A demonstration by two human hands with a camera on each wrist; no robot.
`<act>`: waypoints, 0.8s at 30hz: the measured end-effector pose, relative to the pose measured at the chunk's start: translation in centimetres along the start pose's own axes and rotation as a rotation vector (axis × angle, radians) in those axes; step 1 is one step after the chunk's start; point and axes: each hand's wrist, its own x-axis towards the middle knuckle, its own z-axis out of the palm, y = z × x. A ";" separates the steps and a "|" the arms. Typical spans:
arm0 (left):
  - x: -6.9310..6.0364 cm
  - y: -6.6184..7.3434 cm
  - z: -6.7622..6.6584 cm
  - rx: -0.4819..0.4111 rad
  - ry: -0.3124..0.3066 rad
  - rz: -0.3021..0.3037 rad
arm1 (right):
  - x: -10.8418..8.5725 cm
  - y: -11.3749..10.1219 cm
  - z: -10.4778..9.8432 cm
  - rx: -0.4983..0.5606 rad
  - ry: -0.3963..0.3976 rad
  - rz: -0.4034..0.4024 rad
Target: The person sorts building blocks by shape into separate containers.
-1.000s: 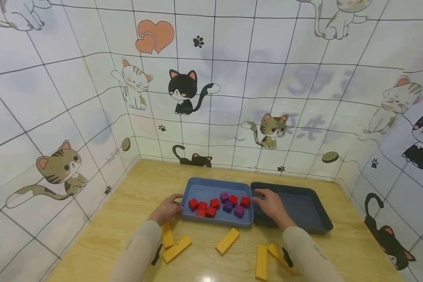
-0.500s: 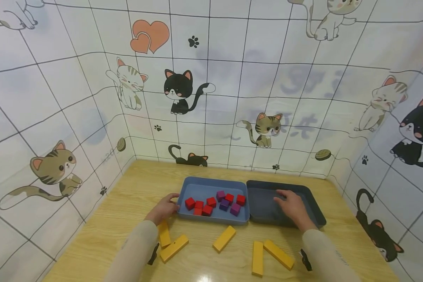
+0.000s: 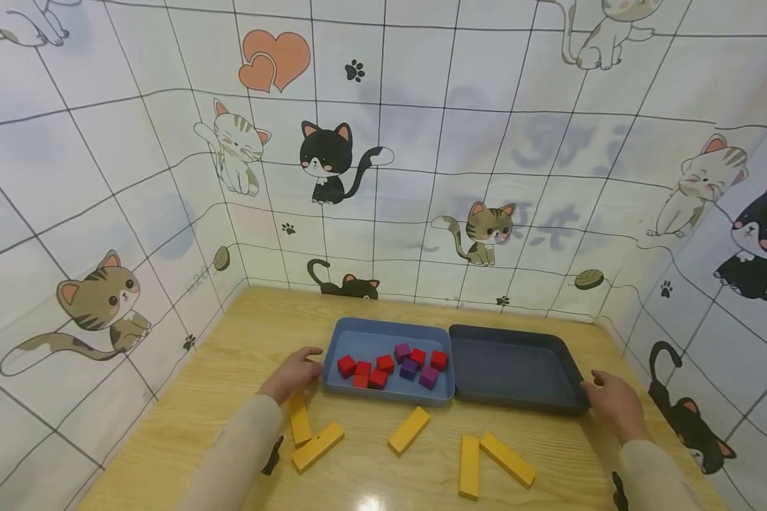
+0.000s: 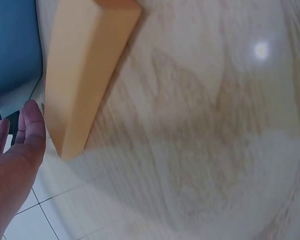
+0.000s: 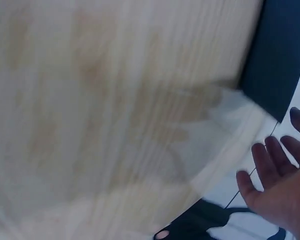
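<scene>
A blue tray point(image 3: 393, 399) holds several red cubes point(image 3: 347, 366) and a few purple cubes point(image 3: 430, 377). My left hand point(image 3: 294, 374) is at its left end, fingers loosely extended, at or very near the wall. Right beside the blue tray stands a dark grey tray point(image 3: 518, 365) with nothing in it. At its right end is my right hand point(image 3: 616, 406), holding nothing. In the right wrist view the fingers point(image 5: 264, 160) are spread and slightly bent, apart from the dark tray's corner point(image 5: 272, 65). A yellow block point(image 4: 80, 75) lies close to my left hand.
Several yellow blocks lie on the wooden table point(image 3: 281, 316) in front of the trays: one in the middle point(image 3: 409, 431), a pair at left point(image 3: 317, 448) and a pair at right point(image 3: 469, 466). A cat-patterned sheet point(image 3: 415, 142) closes off the back and sides.
My right hand has moved right, from the seam between the trays, across the dark tray, to its right end. My left hand stays by the blue tray. Cubes and blocks keep their places.
</scene>
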 end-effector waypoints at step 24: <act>0.1 0.1 -1.1 0.040 -0.022 0.065 | -1.1 0.0 0.5 0.027 -0.039 -0.034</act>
